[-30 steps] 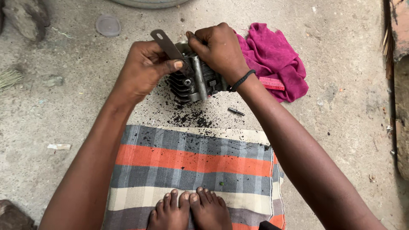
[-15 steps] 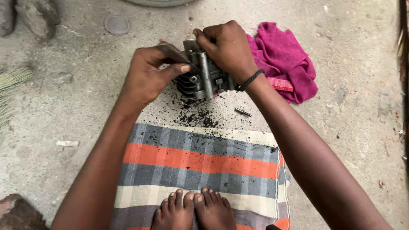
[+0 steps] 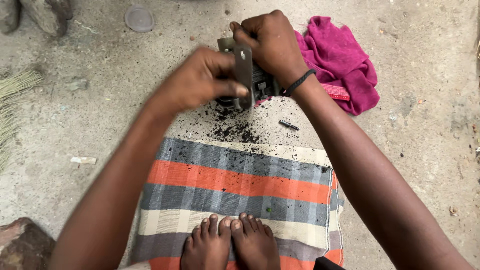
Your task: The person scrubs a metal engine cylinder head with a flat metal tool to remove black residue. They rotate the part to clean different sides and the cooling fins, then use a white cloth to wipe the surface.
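A dark, greasy finned metal engine part (image 3: 257, 85) is held just above the concrete floor (image 3: 425, 150), in front of a crumpled magenta cloth (image 3: 345, 62). It is gripped from above by the right hand (image 3: 270, 42), fingers curled around it. A flat grey metal bar (image 3: 244, 75) is pinched by the left hand (image 3: 200, 80) against the part. Black debris (image 3: 235, 127) is scattered below, beside a striped orange and grey cloth (image 3: 240, 185).

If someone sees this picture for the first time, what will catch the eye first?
First, the two hands at top centre: the left hand grips a flat metal bar, and the right hand holds a dark engine part. Next, the magenta cloth beside it at upper right. Then the striped cloth below, speckled with black grit.
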